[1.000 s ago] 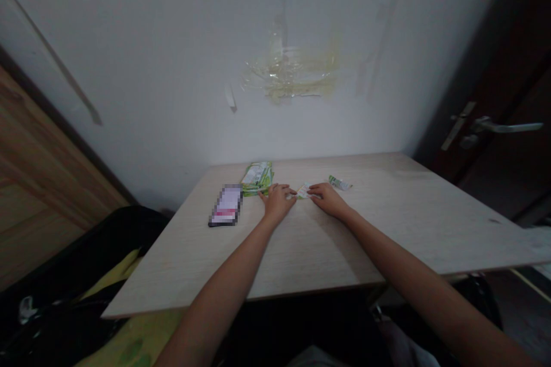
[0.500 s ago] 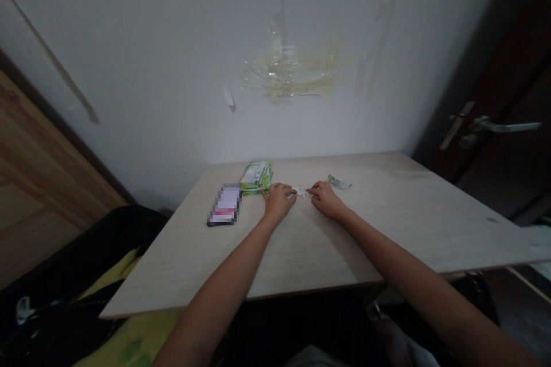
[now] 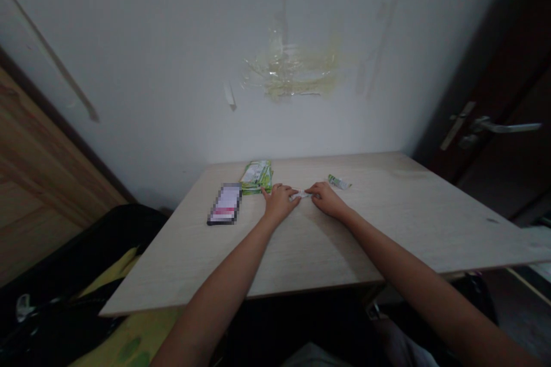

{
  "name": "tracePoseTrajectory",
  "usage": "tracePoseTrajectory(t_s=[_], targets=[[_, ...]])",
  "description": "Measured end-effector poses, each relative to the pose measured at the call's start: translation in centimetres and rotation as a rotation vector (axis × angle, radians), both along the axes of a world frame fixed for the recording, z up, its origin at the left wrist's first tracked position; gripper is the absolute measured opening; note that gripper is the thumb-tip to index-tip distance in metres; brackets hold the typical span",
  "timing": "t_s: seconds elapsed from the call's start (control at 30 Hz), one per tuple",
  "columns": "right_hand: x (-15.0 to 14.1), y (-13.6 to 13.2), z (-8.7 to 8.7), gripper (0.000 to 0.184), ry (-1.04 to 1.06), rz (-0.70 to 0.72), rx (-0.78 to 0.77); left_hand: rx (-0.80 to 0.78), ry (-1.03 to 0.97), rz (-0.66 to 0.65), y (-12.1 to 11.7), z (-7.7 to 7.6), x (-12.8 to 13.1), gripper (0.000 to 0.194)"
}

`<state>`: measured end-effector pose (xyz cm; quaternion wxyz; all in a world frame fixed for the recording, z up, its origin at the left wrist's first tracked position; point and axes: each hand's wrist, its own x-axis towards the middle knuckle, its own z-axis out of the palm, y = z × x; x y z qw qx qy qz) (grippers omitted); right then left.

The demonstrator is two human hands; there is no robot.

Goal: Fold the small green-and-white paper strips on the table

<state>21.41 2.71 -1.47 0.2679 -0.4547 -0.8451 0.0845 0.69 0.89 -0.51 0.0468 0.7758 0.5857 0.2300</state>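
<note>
Between my hands a small white packet [image 3: 302,194] with printed marks lies on the table, narrow and apparently folded or rolled. My left hand [image 3: 279,200] is closed on its left end, with fingertips and thumb pressed to it. On its right end sit the bent fingers of my right hand [image 3: 326,198], which also grip it. Both palms rest low over the tabletop and hide the packet's ends. Just beyond my left hand is a stack of green and white packets [image 3: 257,175]. A rolled green and white packet [image 3: 339,182] lies past my right hand.
A phone [image 3: 225,204] with a blurred-out screen lies left of my left hand. The light wooden table [image 3: 206,275] meets a wall with peeling tape [image 3: 297,77]. To the right is a dark door with a metal handle [image 3: 508,127]; a black bag [image 3: 99,252] sits at left.
The white packet between my hands has become narrower, its near edge turned upward and away. My fingers have shifted slightly along it. The stack, phone and rolled packet stay put.
</note>
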Motion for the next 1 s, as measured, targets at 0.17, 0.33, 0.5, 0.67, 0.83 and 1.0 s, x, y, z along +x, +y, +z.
tracePoseTrajectory(t_s=[0.17,0.33,0.5,0.67,0.83,1.0], targets=[[0.2,0.4,-0.27,0.041,0.047,0.045,-0.021,-0.05,0.076,-0.012,-0.12,-0.08,0.12,0.037],[0.46,0.78,-0.59,0.034,0.057,0.057,-0.015,-0.118,0.129,-0.014,0.14,-0.2,-0.14,0.042],[0.56,0.93,-0.65,0.033,0.067,0.09,0.008,-0.115,0.111,-0.017,0.66,-0.25,-0.43,0.041],[0.55,0.89,-0.52,0.032,0.101,0.114,0.003,-0.096,0.062,-0.017,0.84,-0.36,-0.34,0.035],[0.52,0.8,-0.43,0.029,0.12,0.109,-0.012,-0.062,0.053,-0.044,0.79,-0.16,-0.12,0.031],[0.6,0.66,-0.41,0.029,0.14,0.09,-0.019,-0.05,0.043,-0.056,0.64,0.32,-0.02,0.034]])
